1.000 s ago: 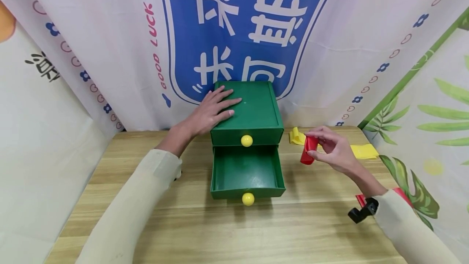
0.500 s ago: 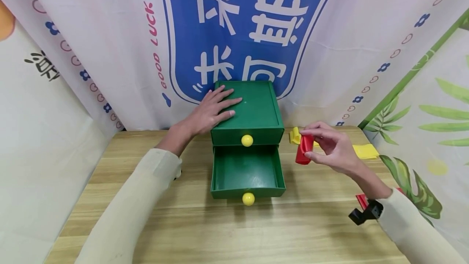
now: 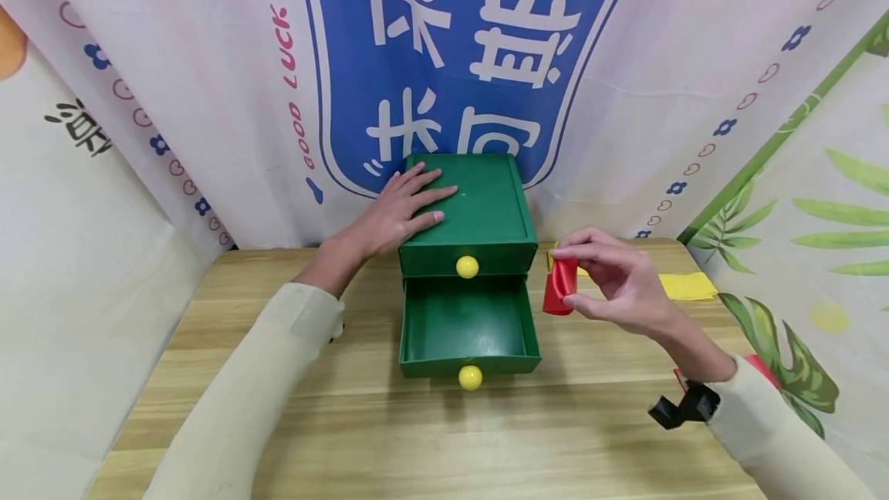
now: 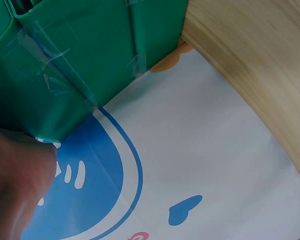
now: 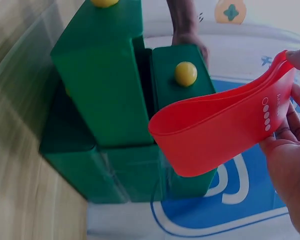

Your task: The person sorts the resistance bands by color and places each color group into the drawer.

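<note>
A green drawer cabinet (image 3: 486,203) with yellow knobs stands at the back of the wooden table. Its lower drawer (image 3: 430,368) is pulled out, with nothing seen inside. My left hand (image 3: 396,214) rests on the cabinet's top with fingers spread; only part of that hand shows in the left wrist view. To the right of the cabinet, my right hand (image 3: 621,284) pinches a red resistance loop band (image 3: 559,288) between thumb and fingers, above the table. In the right wrist view the band (image 5: 220,130) hangs as a flattened loop bearing white printed dots.
A yellow band (image 3: 687,285) lies at the back right, partly hidden behind my right hand. Another red strip (image 3: 762,369) shows past my right wrist, mostly covered by the sleeve. A printed curtain (image 3: 611,137) hangs right behind the cabinet.
My right hand has moved a little left with the red resistance loop band, closer to the cabinet. The left hand and the drawer have stayed where they were.
</note>
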Demonstrator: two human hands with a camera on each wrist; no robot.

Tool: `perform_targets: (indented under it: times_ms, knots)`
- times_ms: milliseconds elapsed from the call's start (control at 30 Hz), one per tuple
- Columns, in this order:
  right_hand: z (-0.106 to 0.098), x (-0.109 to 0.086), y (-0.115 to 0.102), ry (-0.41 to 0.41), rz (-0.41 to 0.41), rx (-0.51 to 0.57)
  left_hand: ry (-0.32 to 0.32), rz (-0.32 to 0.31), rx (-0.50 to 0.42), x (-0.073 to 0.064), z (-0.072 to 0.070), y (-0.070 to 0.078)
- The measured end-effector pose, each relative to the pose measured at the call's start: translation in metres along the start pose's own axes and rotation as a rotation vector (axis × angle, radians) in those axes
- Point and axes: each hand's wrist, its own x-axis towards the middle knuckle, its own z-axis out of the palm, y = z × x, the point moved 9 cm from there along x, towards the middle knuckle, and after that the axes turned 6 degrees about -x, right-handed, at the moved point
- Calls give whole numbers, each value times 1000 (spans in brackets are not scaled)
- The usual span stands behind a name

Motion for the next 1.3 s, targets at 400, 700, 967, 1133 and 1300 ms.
perform_targets:
  times_ms: [400, 700, 967, 1133, 1300]
  knots:
    - [25, 12, -6, -26, -15, 52, 2, -4, -20, -1, 1, -2]
    - [45, 13, 10, -44, 23, 72, 11, -4, -14, 0, 0, -2]
    - [57, 7, 27, -74, 128, 26, 18, -5, -18, -1, -1, 0]
    - [64, 9, 30, -87, 149, 18, 18, -11, -13, 0, 0, -3]
    - [74, 12, 34, -109, 136, 35, 18, -14, -24, 1, 1, -3]
